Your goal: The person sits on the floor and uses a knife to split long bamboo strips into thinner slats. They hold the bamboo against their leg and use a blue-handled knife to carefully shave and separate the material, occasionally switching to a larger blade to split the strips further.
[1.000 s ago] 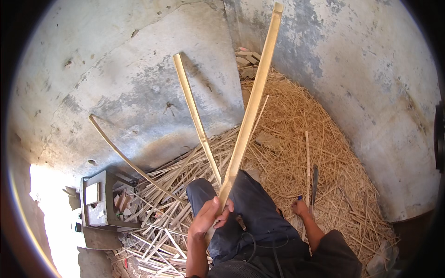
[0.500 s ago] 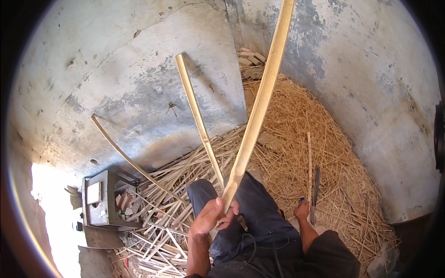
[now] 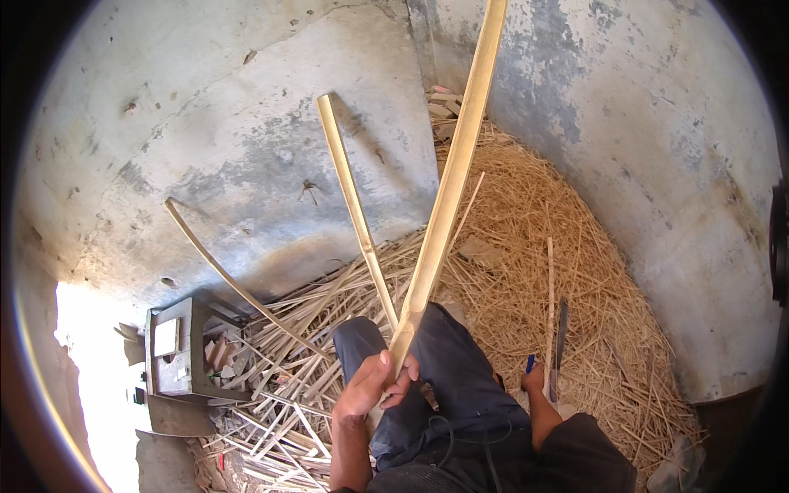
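My left hand (image 3: 374, 384) is wrapped round the lower end of a long split bamboo strip (image 3: 449, 189), its thumb on top. The strip stands tilted over my lap, hollow pale face toward me, its far end past the upper edge of the view. By the floor on my right, my right hand (image 3: 534, 381) is closed, with a small blue object (image 3: 530, 362) poking out of it; its kind cannot be made out. A long dark blade (image 3: 561, 333) lies just right of that hand, along with a thin stick (image 3: 550, 287).
Another bamboo piece (image 3: 352, 197) slants up from near my knees. A curved strip (image 3: 222, 269) rises at the left. Cut strips (image 3: 283, 419) and shavings (image 3: 567, 214) cover the floor. A grey box (image 3: 191, 349) with rubble stands left. Worn walls (image 3: 246, 148) enclose the corner.
The held bamboo strip has swung slightly left at its upper part. A thin sliver now shows along its right side. More of the blue object shows at my right hand.
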